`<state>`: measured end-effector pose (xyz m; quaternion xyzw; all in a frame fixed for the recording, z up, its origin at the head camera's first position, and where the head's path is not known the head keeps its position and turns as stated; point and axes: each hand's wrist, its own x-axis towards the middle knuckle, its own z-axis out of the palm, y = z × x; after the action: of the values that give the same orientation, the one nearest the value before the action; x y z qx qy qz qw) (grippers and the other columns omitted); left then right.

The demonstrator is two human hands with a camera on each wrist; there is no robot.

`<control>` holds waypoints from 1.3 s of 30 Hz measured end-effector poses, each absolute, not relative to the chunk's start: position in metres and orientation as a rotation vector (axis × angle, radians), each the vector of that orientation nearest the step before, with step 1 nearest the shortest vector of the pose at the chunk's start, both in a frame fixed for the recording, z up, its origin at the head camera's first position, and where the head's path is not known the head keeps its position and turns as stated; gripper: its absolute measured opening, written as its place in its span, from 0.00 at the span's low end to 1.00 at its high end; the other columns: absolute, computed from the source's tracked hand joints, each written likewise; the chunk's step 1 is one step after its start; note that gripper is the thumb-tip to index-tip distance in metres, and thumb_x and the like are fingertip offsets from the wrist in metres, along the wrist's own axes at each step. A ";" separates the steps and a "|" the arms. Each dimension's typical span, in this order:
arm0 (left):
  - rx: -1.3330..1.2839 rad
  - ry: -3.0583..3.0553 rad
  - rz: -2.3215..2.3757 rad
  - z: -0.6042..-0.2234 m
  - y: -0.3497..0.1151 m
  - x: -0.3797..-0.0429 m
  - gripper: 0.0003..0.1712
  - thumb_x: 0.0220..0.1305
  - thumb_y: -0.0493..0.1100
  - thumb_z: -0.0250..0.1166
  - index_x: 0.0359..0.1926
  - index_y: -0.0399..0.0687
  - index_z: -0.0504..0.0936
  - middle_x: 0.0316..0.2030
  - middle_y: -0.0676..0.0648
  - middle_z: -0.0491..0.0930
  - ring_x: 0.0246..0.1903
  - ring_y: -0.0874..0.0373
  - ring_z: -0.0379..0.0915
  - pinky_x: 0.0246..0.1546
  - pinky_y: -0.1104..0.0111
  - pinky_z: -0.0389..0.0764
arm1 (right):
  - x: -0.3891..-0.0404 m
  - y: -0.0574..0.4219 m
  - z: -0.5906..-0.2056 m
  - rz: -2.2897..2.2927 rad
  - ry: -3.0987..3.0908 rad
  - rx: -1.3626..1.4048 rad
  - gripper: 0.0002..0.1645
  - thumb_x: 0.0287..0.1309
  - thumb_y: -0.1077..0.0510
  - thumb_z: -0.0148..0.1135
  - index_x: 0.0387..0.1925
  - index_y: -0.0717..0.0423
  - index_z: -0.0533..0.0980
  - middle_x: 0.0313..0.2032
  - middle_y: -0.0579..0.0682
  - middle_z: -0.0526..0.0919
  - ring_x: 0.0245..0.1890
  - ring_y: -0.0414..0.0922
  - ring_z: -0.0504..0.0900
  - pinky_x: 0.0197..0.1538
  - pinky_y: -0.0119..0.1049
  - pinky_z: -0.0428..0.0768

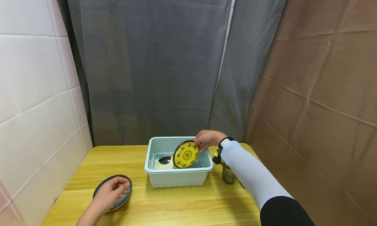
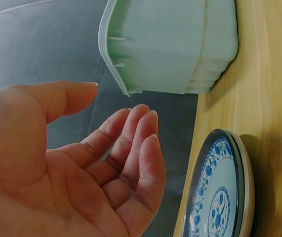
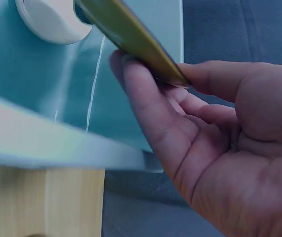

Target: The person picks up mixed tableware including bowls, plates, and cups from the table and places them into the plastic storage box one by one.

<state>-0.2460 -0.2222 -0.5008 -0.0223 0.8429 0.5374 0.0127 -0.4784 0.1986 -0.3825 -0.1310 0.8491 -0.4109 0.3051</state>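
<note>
A big gray cloth point(image 1: 153, 62) hangs behind a yellow wooden table point(image 1: 168, 206). White cloth point(image 1: 32, 68) hangs left, brown cloth point(image 1: 327, 82) right.

You get bright light on the table point(image 1: 165, 206) — with soft shadows — but your right-wrist view looks dimmer, its basin rim point(image 3: 52, 140) blurred.
</note>
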 end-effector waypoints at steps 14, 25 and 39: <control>-0.091 2.615 1.683 -0.502 -0.222 -0.247 0.16 0.84 0.44 0.63 0.58 0.35 0.83 0.45 0.44 0.87 0.45 0.50 0.85 0.45 0.55 0.89 | -0.473 0.174 -0.390 -1.026 2.249 -0.323 0.17 0.83 0.66 0.57 0.61 0.76 0.78 0.50 0.69 0.88 0.44 0.56 0.91 0.67 0.59 0.82; -0.078 2.609 1.689 -0.502 -0.218 -0.249 0.13 0.84 0.42 0.62 0.57 0.36 0.84 0.43 0.45 0.86 0.45 0.49 0.86 0.45 0.53 0.89 | -0.473 0.162 -0.401 -1.023 2.235 -0.265 0.19 0.81 0.67 0.57 0.64 0.78 0.75 0.52 0.70 0.87 0.46 0.58 0.91 0.66 0.57 0.83; -0.144 2.577 1.725 -0.508 -0.225 -0.242 0.15 0.84 0.43 0.63 0.58 0.35 0.84 0.44 0.44 0.86 0.46 0.49 0.86 0.46 0.53 0.89 | -0.475 0.141 -0.416 -0.914 2.257 -0.264 0.16 0.80 0.66 0.59 0.58 0.76 0.79 0.46 0.66 0.87 0.40 0.55 0.89 0.65 0.53 0.85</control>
<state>-0.2423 -0.2245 -0.5085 -0.0463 0.8299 0.5557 0.0184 -0.4753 0.1409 -0.4157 -0.1014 0.8668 -0.3511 0.3392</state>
